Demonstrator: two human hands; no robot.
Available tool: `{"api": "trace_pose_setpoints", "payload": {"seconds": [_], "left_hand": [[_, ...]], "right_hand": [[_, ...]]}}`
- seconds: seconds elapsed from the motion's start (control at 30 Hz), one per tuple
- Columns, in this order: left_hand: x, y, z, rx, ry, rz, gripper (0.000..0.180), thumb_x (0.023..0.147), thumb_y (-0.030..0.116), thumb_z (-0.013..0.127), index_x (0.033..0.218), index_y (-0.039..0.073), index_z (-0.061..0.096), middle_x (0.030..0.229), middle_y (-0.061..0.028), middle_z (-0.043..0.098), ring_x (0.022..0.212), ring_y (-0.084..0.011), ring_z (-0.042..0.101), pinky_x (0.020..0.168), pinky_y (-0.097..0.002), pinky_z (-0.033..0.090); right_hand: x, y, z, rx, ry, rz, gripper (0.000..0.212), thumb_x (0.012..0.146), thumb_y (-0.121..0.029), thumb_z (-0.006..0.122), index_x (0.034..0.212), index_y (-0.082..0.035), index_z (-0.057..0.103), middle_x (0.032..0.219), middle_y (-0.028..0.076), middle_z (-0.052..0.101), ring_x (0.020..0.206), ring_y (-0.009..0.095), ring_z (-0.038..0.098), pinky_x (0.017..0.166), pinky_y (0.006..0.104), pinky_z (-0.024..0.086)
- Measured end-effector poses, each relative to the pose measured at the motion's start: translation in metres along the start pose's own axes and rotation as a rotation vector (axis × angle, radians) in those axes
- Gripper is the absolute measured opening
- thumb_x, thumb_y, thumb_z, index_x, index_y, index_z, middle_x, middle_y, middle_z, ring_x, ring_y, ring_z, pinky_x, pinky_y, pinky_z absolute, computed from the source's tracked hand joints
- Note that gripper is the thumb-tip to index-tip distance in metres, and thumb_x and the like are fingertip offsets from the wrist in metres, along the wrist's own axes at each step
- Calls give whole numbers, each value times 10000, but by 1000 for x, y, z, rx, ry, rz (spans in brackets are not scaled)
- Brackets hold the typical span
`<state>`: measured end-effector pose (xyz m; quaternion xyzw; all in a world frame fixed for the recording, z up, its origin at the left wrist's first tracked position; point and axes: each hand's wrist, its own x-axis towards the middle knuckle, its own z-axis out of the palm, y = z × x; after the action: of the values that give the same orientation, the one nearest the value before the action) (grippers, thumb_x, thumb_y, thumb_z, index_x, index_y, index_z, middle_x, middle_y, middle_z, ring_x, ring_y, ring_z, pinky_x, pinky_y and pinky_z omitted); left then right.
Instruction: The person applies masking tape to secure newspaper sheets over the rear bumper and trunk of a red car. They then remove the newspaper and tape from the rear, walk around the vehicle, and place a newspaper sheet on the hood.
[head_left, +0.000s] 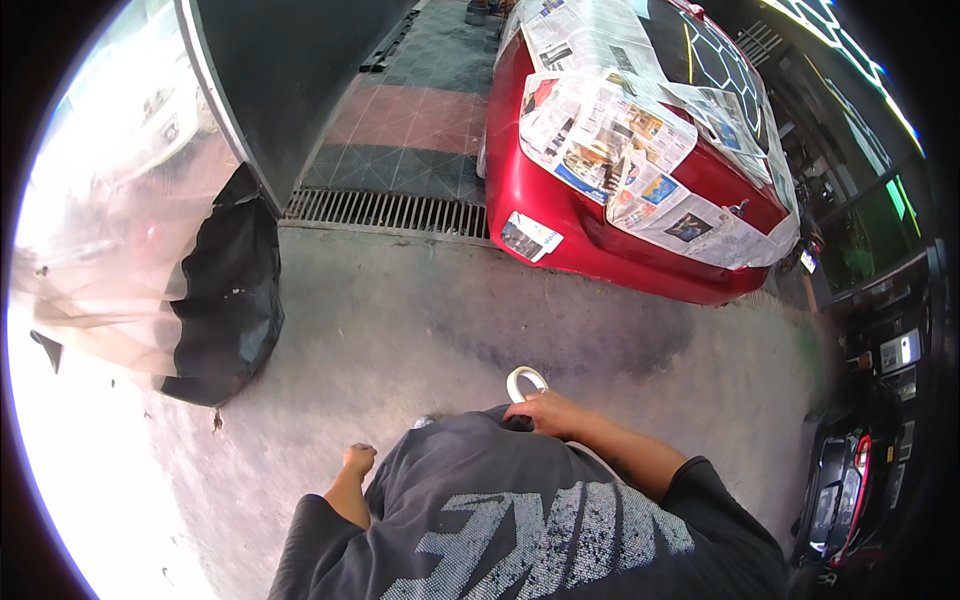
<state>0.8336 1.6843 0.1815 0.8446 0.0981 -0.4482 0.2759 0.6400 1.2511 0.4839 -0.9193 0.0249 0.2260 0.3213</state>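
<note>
My right hand (550, 414) is in front of my body, its fingers closed on a roll of white masking tape (526, 372). The ring of tape stands up past the fingers, and part of it is hidden behind them. At my left side, apart from everything, hangs my left hand (359, 459) with its fingers curled in; nothing shows in it. Ahead and to the right stands a red car (640, 262). Sheets of newspaper (668, 205) cover much of its upper surface and windows, and a smaller piece of paper (531, 237) covers a spot low on its near corner.
A metal drain grate (390, 212) crosses the floor ahead, with tiles beyond it. At left hangs a translucent plastic sheet (110, 290) beside a crumpled black cover (235, 290) and a dark panel (285, 80). Another dark car (835, 490) with a red light stands at far right.
</note>
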Motion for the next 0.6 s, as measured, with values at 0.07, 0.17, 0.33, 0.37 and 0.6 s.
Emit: {"api": "trace_pose_setpoints", "payload": {"seconds": [0.07,0.17,0.33,0.37,0.6], "left_hand": [[25,-12,9,-23,39,61,320,840,260,721,1103,92,790,1003,-182,774,956,-272,743,845,-399,576],[19,15,10,-41,-5,68,356,839,276,725,1140,93,781,1117,-202,759,1102,-305,713,958,-407,546],[8,40,-7,-45,79,128,367,839,288,725,1145,91,778,1111,-173,766,1082,-317,718,951,-408,549],[5,43,-11,-37,91,135,370,839,291,724,1147,92,777,1115,-170,766,1084,-320,717,953,-408,548],[4,15,-13,26,60,8,333,837,283,722,1102,93,791,1121,-158,766,1096,-316,714,957,-401,551]], "right_hand": [[7,-5,-3,-15,-8,-1,449,792,-386,803,1183,-187,712,897,117,691,854,325,691,746,453,521],[-2,-17,-13,-7,-91,85,482,808,-377,789,1239,-188,686,925,109,694,891,309,691,764,444,522],[-16,-7,-25,85,-275,185,606,788,-360,821,1356,-248,641,907,61,666,892,274,663,746,435,497],[-13,-8,-22,59,-214,150,606,782,-366,826,1349,-245,647,912,67,667,883,276,658,739,438,493],[16,5,21,28,200,-114,614,750,-410,828,1316,-234,667,903,131,668,829,341,640,781,463,474]]}}
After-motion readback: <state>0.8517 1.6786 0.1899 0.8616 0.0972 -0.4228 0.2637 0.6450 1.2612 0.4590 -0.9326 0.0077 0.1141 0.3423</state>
